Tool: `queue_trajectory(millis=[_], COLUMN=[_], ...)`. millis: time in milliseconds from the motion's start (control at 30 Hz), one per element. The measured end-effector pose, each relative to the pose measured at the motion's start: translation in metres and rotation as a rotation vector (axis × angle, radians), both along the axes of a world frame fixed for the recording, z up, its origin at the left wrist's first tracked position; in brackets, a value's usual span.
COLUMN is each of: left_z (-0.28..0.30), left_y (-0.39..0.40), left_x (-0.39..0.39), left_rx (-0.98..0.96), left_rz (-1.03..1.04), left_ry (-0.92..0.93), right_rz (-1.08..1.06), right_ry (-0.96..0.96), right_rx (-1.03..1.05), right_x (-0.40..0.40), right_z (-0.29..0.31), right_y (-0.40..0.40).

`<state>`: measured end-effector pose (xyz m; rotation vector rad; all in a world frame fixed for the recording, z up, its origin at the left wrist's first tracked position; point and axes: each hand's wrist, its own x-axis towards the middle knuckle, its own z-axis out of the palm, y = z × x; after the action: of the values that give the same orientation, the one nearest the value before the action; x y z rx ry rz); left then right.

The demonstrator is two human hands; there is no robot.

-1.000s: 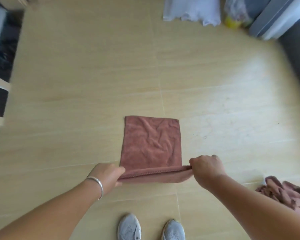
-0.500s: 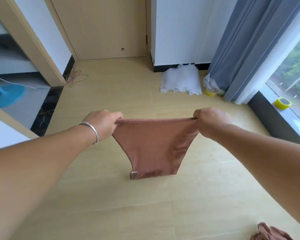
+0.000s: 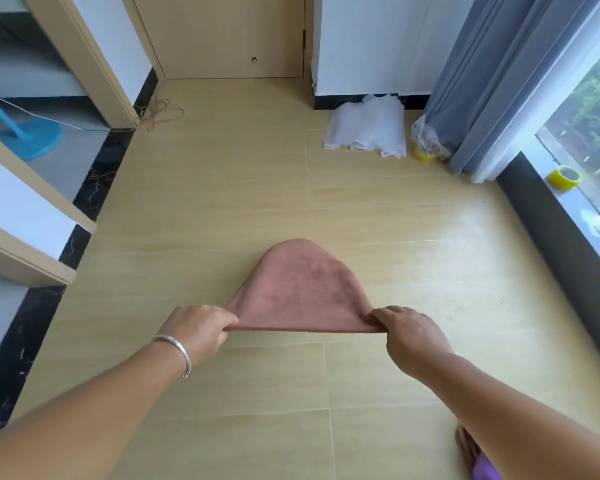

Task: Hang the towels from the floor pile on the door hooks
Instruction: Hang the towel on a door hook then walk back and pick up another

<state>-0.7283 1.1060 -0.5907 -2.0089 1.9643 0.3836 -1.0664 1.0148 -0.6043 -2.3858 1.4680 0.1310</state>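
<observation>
One dusty-pink microfibre towel (image 3: 300, 292), billowed, near edge taut between left hand (image 3: 200, 329) and right hand (image 3: 411, 336), fingers of both pinching corners; second pink towel heap (image 3: 465, 445) bottom right; pale wood-look tiled floor (image 3: 222, 202); two yellow tape rolls (image 3: 564, 177); grey curtain (image 3: 492, 64).

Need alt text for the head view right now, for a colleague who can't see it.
Both hands, left hand and right hand, pinch the near edge of a pink towel billowing above a wooden floor. A closed door stands ahead.
</observation>
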Motion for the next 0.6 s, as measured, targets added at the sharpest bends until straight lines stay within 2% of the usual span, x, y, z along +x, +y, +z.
queue_trajectory(millis=[300,467,600], left_z=[-0.169,-0.235,-0.271], left_y=[0.121,0.166,0.174], left_x=[-0.023,-0.033,-0.029], left_rx=[0.290,0.446,0.530], left_rz=[-0.028,-0.013,0.075], left_ry=[0.102,0.168,0.261], right_rz=[0.059,0.091,0.056], right_ry=[0.153,0.234,0.247], right_rx=[0.296,0.442,0.499], right_x=[-0.047,-0.065,-0.066], right_z=[-0.169,-0.231,-0.261], right_y=[0.132,0.184,0.188])
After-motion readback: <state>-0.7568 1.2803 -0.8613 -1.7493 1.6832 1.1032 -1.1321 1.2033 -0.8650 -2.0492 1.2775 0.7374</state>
